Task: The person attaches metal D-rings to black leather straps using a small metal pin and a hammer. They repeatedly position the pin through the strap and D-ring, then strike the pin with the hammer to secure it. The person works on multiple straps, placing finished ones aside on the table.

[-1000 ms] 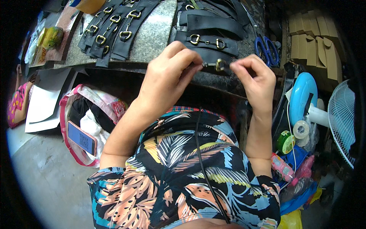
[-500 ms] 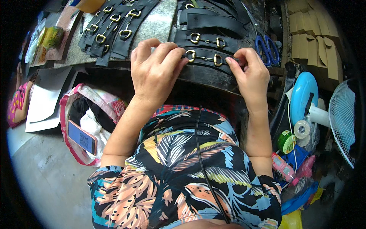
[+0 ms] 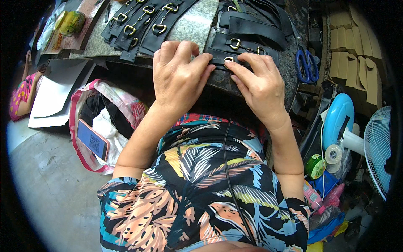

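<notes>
A black leather-like strap (image 3: pixel 218 59) with gold horsebit hardware lies along the front of the dark work surface. My left hand (image 3: pixel 179 80) pinches its left end between thumb and bent fingers. On the strap's nearest gold ring (image 3: pixel 228 60) rest the thumb and index fingertip of my right hand (image 3: pixel 262 88), closed in a pinch there. The right hand covers the rest of this strap. Just beyond it lies a similar strap with a gold ring (image 3: pixel 235 43), and farther back are wide plain black straps (image 3: pixel 256 31).
More black straps with gold bits (image 3: pixel 159 28) lie on the speckled stone slab (image 3: pixel 197 21) at left. Blue-handled scissors (image 3: pixel 299 63) are to the right. Beyond them stand cardboard pieces (image 3: pixel 357 63); a fan (image 3: pixel 378 147) is nearer. A bag with a phone (image 3: pixel 92 139) sits at left.
My right hand has moved left from the strap's right end to its left gold ring. The left hand keeps its pinch on the left end. The whole view has shifted slightly.
</notes>
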A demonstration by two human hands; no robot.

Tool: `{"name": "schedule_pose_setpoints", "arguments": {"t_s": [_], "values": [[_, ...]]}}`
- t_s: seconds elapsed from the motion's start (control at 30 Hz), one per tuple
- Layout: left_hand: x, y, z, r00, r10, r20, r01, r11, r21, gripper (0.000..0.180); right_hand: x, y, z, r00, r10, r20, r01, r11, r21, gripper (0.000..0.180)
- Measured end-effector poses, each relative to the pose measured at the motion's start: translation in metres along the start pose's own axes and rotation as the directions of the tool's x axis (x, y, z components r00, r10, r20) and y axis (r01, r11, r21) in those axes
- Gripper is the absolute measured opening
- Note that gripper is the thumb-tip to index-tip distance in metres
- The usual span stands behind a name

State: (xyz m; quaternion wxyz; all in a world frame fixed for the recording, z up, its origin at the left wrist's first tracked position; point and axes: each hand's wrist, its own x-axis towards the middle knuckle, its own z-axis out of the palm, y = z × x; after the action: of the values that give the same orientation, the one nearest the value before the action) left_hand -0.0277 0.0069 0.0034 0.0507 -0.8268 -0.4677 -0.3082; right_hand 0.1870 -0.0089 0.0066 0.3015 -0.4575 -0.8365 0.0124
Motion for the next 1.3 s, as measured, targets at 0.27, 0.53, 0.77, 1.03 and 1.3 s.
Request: {"name": "schedule_pose_setpoints", "arguments": {"t_s": [0.27, 0.53, 0.77, 1.03, 1.3], "values": [[0.002, 0.001, -0.003, 0.999, -0.034, 0.039, 0.035, 0.999, -0.029, 0.018, 0.004, 0.002, 0.004, 0.999, 0.032, -0.039, -0.03, 0.998, 0.058, 0.027], [0.012, 0.002, -0.006, 0.997, -0.077, 0.011, 0.077, 0.966, -0.248, 0.017, 0.016, 0.008, 0.005, 0.996, 0.064, -0.068, -0.056, 0.992, 0.109, 0.018], [0.017, 0.009, 0.0, 0.878, -0.361, 0.314, 0.441, 0.356, -0.824, 0.011, 0.016, 0.013, 0.005, 0.988, 0.081, -0.13, -0.053, 0.977, 0.206, 0.015], [0.021, 0.002, 0.002, 0.784, -0.363, 0.504, 0.533, -0.024, -0.846, 0.03, 0.015, 0.014, 0.003, 0.961, 0.068, -0.269, -0.004, 0.973, 0.23, 0.018], [0.02, 0.005, 0.0, 0.758, -0.436, 0.485, 0.582, 0.115, -0.805, 0.03, 0.004, 0.024, -0.013, 0.956, 0.146, -0.256, -0.111, 0.983, 0.147, 0.012]]}}
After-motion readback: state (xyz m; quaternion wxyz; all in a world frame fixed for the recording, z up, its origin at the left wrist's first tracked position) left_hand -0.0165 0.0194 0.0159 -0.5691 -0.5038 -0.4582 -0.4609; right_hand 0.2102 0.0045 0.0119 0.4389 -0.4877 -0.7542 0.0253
